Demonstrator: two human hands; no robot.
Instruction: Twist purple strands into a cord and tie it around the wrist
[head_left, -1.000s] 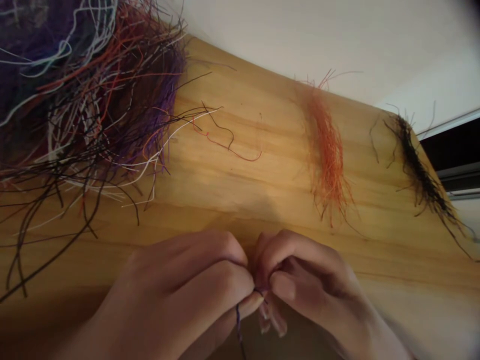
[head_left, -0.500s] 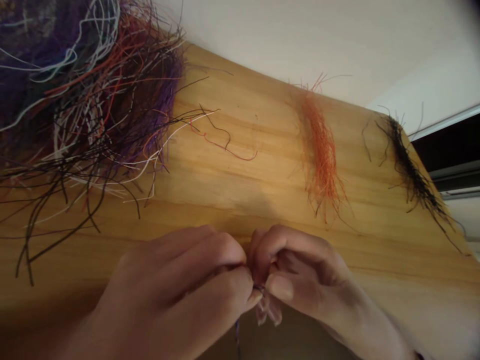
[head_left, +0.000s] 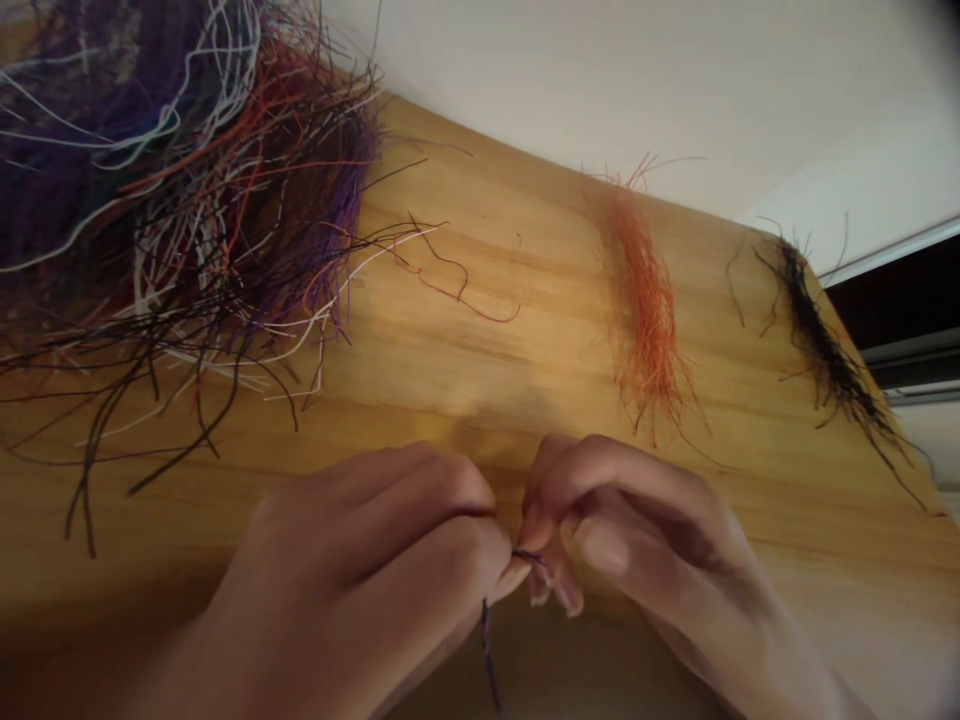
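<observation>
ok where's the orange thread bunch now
The orange thread bunch lies on the wooden tabletop, upper right in the head view, between the big multicoloured tangle and the black thread bunch.

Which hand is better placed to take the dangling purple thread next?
Probably the left hand: its thumb sits right at the purple thread, with the tail hanging just below it. The right hand is close too, but its fingers curl beside the thread's upper end, farther from the tail.

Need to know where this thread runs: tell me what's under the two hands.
Under the left hand and right hand lies the wooden board. A dark purple thread shows between the fingertips and hangs below them. The fingers hide the pinched stretch.
</observation>
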